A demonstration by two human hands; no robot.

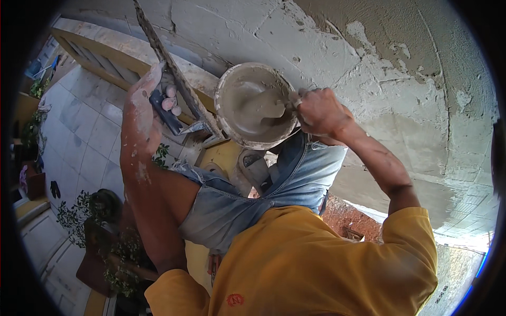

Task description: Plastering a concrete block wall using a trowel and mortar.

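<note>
My left hand (150,95), smeared with pale plaster, is closed round the dark handle (164,113) of a long plastering float. The float's blade (184,87) shows nearly edge-on, rough with dried mortar, and slants past the bucket's left side. My right hand (322,113) is closed on a trowel (268,104), whose handle is mostly hidden in my fist. Its blade is coated in wet grey mortar and reaches into the round bucket (227,124). Mortar (245,100) lies in the bucket and clings to its inner wall.
A wall (327,58), partly coated in wet plaster (385,23), rises along the far and right sides. Below a yellow ledge (219,158) is a tiled floor (89,126) at left, with potted plants (79,216). Reddish rubble (348,213) lies lower right.
</note>
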